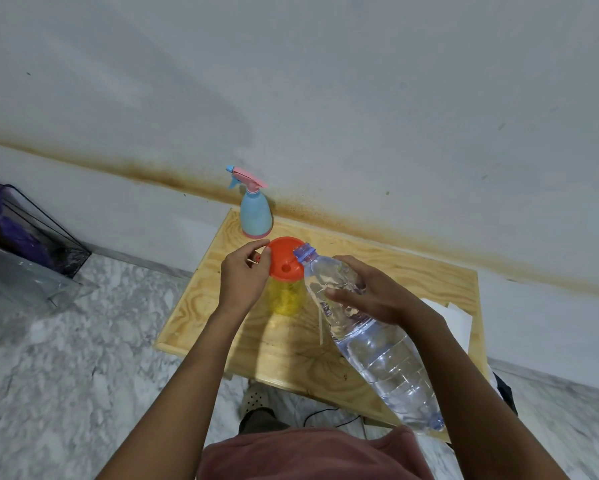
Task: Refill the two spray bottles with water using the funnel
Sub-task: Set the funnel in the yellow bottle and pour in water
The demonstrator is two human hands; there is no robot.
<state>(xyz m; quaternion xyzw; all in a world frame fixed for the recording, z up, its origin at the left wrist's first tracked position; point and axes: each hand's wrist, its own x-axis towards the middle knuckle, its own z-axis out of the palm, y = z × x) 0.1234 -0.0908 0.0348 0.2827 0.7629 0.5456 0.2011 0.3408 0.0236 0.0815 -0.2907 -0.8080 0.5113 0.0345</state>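
Fingers of my right hand (367,296) curl around the upper body of a large clear plastic water bottle (364,327), which I hold tilted, its base towards me and its open, capless mouth over the rim of a round orange plastic funnel (286,258). Water lies in the lower length of the bottle (I cannot see any stream leaving the neck). My left hand (244,275) is partly closed, thumb and forefinger pinching the funnel's left edge. That funnel sits in the top of a yellow translucent spray bottle (286,299) with no spray head, upright on the pale plywood table (201,317). Farther back, at the table's far edge near the stained white wall (326,98), stands a light blue spray bottle (254,211) with its pink trigger head on. So: two spray bottles, one funnel, one water bottle.
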